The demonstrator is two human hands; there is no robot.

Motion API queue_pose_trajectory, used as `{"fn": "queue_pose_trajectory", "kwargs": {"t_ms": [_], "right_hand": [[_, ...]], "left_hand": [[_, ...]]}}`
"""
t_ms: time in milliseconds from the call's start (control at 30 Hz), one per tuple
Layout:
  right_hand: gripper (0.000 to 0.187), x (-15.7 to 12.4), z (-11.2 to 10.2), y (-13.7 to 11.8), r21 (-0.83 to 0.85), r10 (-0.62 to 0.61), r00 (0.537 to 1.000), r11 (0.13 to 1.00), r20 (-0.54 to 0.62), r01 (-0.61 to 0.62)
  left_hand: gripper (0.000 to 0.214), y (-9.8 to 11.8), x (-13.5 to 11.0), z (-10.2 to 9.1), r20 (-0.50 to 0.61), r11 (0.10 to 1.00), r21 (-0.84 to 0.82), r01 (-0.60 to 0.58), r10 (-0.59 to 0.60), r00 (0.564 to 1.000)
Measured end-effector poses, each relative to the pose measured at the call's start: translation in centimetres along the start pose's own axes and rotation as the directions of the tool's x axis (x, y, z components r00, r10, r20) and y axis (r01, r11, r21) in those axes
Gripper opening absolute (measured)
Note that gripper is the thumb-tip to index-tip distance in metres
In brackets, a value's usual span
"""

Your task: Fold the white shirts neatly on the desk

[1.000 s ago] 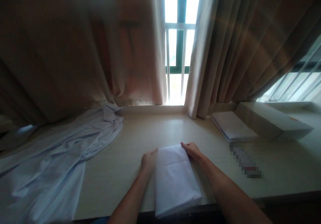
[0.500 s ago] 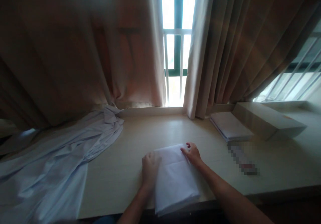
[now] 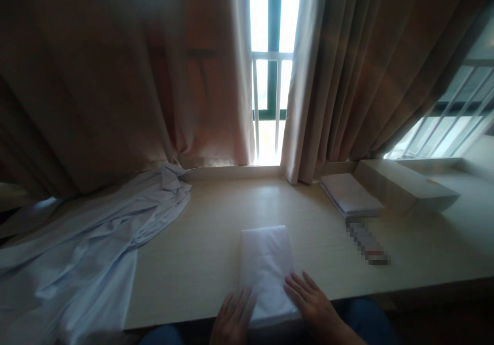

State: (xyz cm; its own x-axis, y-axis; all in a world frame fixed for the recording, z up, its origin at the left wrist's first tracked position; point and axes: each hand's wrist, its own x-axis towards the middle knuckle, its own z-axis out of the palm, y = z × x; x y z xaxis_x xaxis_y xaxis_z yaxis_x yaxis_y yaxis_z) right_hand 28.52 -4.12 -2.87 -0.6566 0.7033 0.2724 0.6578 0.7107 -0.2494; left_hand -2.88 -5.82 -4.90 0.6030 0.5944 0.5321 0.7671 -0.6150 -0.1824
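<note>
**One folded white cloth (image 3: 266, 262), now handled from its near end**

On my feed it lies at six o'clock, by the near edge of the table (image 3: 200, 262). Left hand (image 3: 233, 314) has moved down to its seven o'clock, right hand (image 3: 312, 301) to four, fingers stretched flat, gripping nothing I can see. That leaves its far end free.

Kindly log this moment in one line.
left hand: on folded white cloth; right hand: on its right edge; rumpled white cloth: left
</note>
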Motion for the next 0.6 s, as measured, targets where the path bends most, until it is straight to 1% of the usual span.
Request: {"fn": "queue_pose_trajectory", "kwargs": {"t_ms": [67,100,133,167,200,233,267,300,333,367,400,433,467,500,533,567,600], "right_hand": [[0.07,-0.1,-0.2,-0.2,0.024,-0.023,1.0,0.999,-0.013,0.023],[0.067,-0.1,-0.7,-0.4,0.054,-0.021,1.0,0.998,-0.023,0.022],[0.061,-0.1,-1.5,-0.8,0.099,-0.001,0.999,0.995,-0.043,0.005],[0.053,0.2,-2.7,-1.3,0.162,0.039,0.997,0.986,-0.074,-0.026],[0.044,0.6,-4.1,-1.8,0.242,0.102,0.989,0.968,-0.109,-0.073],[0.035,1.3,-5.7,-2.3,0.336,0.181,0.972,0.934,-0.149,-0.123],[0.027,2.2,-7.5,-2.8,0.433,0.258,0.95,0.887,-0.174,-0.162],[0.023,3.3,-9.3,-3.1,0.523,0.332,0.926,0.83,-0.18,-0.196],[0.022,4.6,-11.2,-3.3,0.597,0.377,0.908,0.777,-0.184,-0.201],[0.023,6.0,-12.9,-3.3,0.659,0.416,0.888,0.726,-0.196,-0.195],[0.026,7.5,-14.3,-3.1,0.716,0.454,0.869,0.672,-0.195,-0.191],[0.028,9.1,-15.5,-2.7,0.767,0.49,0.849,0.616,-0.196,-0.179],[0.031,10.6,-16.3,-2.1,0.811,0.513,0.839,0.56,-0.181,-0.168],[0.034,12.0,-16.7,-1.3,0.847,0.531,0.832,0.507,-0.161,-0.16],[0.038,13.4,-16.6,-0.4,0.875,0.544,0.829,0.457,-0.132,-0.161],[0.04,14.7,-16.2,0.6,0.892,0.558,0.824,0.415,-0.097,-0.176],[0.042,15.7,-15.4,1.7,0.9,0.58,0.813,0.382,-0.057,-0.21]], "left_hand": [[0.062,-0.5,0.2,-0.4,-0.052,0.991,-0.132,-0.011,0.004,0.999],[0.057,-0.6,0.3,-0.9,-0.072,0.976,-0.218,0.0,-0.016,0.997],[0.051,-0.7,0.6,-1.5,-0.078,0.949,-0.314,0.039,-0.067,0.995],[0.045,-0.7,1.0,-2.3,-0.057,0.905,-0.409,0.121,-0.157,0.986],[0.039,-0.8,1.7,-3.3,-0.005,0.836,-0.492,0.241,-0.28,0.96],[0.033,-0.9,2.8,-4.5,0.068,0.737,-0.562,0.375,-0.41,0.909],[0.029,-1.2,4.1,-5.8,0.157,0.608,-0.603,0.516,-0.544,0.824],[0.029,-1.6,5.8,-7.1,0.234,0.481,-0.631,0.609,-0.63,0.741],[0.03,-2.2,7.7,-8.3,0.265,0.376,-0.676,0.634,-0.679,0.685],[0.032,-3.0,9.7,-9.4,0.286,0.289,-0.72,0.631,-0.706,0.648],[0.034,-4.0,11.8,-10.3,0.299,0.227,-0.757,0.613,-0.713,0.634],[0.036,-5.0,13.9,-10.8,0.304,0.199,-0.774,0.601,-0.716,0.629],[0.037,-6.1,15.9,-11.0,0.31,0.192,-0.768,0.612,-0.724,0.617],[0.04,-7.1,17.6,-10.8,0.308,0.194,-0.757,0.624,-0.736,0.603],[0.043,-8.1,19.1,-10.2,0.325,0.184,-0.752,0.632,-0.732,0.599],[0.045,-9.0,20.3,-9.3,0.352,0.161,-0.749,0.643,-0.724,0.593],[0.048,-9.7,21.1,-8.0,0.387,0.129,-0.742,0.658,-0.72,0.576]]}}
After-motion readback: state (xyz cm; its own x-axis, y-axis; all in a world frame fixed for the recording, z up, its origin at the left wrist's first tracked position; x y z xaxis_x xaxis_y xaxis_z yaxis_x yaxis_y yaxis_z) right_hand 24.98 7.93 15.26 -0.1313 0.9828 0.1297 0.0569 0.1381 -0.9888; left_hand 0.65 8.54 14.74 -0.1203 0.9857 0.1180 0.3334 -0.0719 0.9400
